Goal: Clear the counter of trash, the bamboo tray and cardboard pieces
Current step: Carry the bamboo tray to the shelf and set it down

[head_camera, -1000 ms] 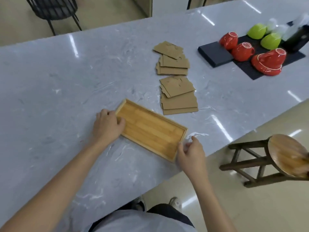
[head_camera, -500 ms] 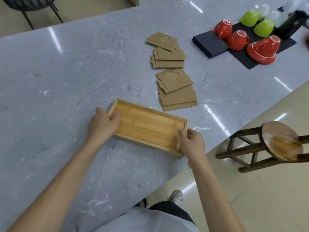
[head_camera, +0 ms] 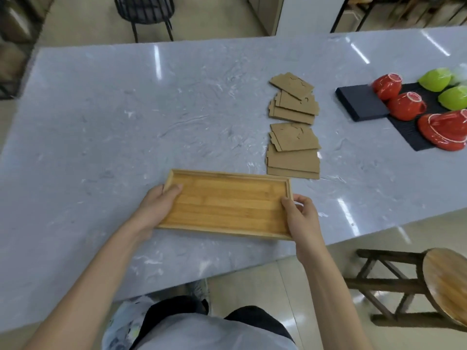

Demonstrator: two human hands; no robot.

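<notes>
Bamboo tray (head_camera: 227,203) near front edge of grey marble counter (head_camera: 101,122), long side running left-right, empty inside. Left hand (head_camera: 158,205) clamped on left short end, thumb lying over rim onto tray floor, fingers tucked under or behind the edge. Right hand (head_camera: 300,215) clamped on right short end, thumb on inner side of rim, fingers wrapped round outside corner. Tray possibly lifted slightly off counter, hard to say from this angle.

Cardboard pieces in two loose piles just beyond tray's right far corner: near cardboard stack (head_camera: 293,152) close to tray rim but apart from it, far cardboard stack (head_camera: 294,101) directly behind, sheets fanned and overlapping. Neither pile touched by a hand.

Far right on counter: black mat (head_camera: 404,133) with dark block (head_camera: 361,103) at its left end, red cups (head_camera: 404,107) upside down on it, one red cup on a red saucer (head_camera: 442,135), green cups (head_camera: 434,79) further back at frame edge.

Wooden stool (head_camera: 444,281) on floor right of counter, lower right. Black wire chair (head_camera: 144,11) beyond far edge of counter, top left.
</notes>
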